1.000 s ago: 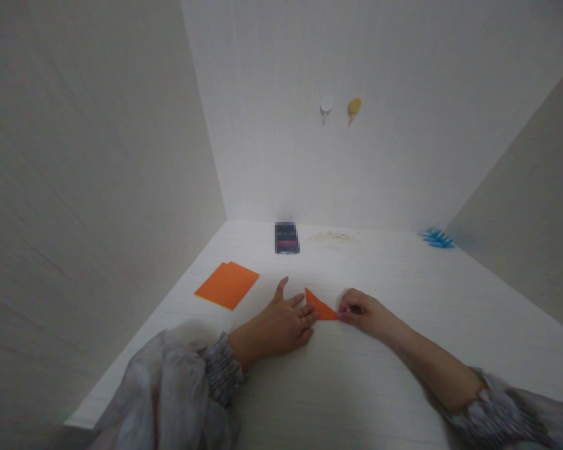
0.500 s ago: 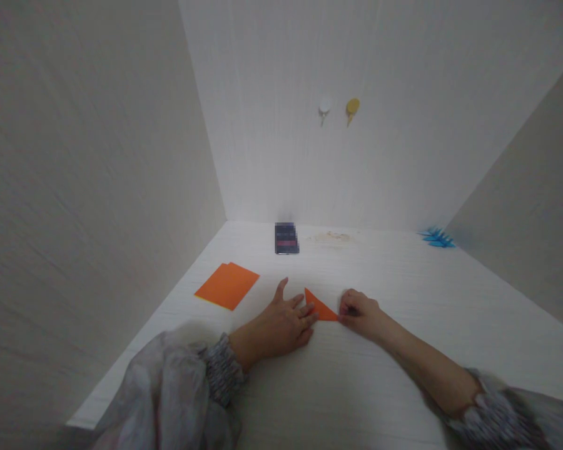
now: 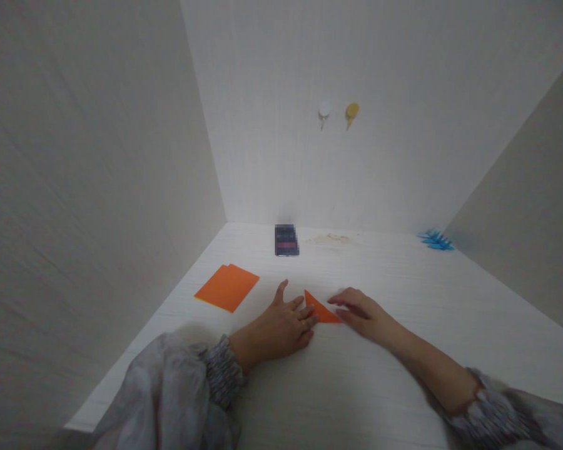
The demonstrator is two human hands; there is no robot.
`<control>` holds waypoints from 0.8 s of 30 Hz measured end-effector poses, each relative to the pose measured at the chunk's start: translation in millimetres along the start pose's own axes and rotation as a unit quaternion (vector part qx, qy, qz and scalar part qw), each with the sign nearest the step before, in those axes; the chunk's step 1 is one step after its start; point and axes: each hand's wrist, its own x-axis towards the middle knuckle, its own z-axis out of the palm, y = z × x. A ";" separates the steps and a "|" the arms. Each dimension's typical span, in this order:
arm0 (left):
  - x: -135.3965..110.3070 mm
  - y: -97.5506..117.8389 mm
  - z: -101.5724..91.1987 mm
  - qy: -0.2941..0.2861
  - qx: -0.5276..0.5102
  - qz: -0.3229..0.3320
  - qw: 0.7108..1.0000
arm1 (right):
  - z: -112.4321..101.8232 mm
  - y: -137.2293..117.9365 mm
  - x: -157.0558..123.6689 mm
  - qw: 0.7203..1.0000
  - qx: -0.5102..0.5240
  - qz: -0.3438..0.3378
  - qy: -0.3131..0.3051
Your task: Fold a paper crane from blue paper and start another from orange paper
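Note:
An orange piece of origami paper (image 3: pixel 323 312), folded into a triangle, lies on the white table (image 3: pixel 338 387). My left hand (image 3: pixel 288 324) is spread flat, its fingertips resting over the triangle's left part and hiding some of it. At the triangle's right corner is my right hand (image 3: pixel 360 312), thumb and fingers apart; the thumb is by the corner, and whether it touches the paper I cannot tell. Left of my left hand lies a small stack of orange square sheets (image 3: pixel 228 288) with a yellow edge showing.
A phone (image 3: pixel 286 240) lies at the back of the table near the wall. Folded blue paper pieces (image 3: pixel 436 240) sit in the back right corner. A white hook (image 3: pixel 324 111) and a yellow hook (image 3: pixel 351 112) are on the back wall. Walls rise on both sides.
The fingers of my right hand have opened from a pinch at the triangle's right corner and reach slightly left above it. My left hand stays in place on the paper.

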 end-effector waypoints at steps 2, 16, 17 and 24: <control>0.2 1.0 -2.1 0.000 0.002 0.000 1.000 | -0.4 -12.0 -2.7 0.994 -0.081 -0.075 -0.027; 0.4 3.0 -3.2 -0.005 -0.011 -0.010 1.000 | 1.0 -7.7 -0.5 0.993 -0.066 -0.095 -0.023; 0.3 3.0 -3.0 -0.005 -0.012 -0.011 1.000 | 3.0 -6.5 0.3 0.995 -0.057 -0.082 -0.018; 1.0 3.2 -4.5 -0.011 -0.013 -0.012 1.000 | 9.9 -6.4 3.2 1.000 -0.004 -0.013 -0.005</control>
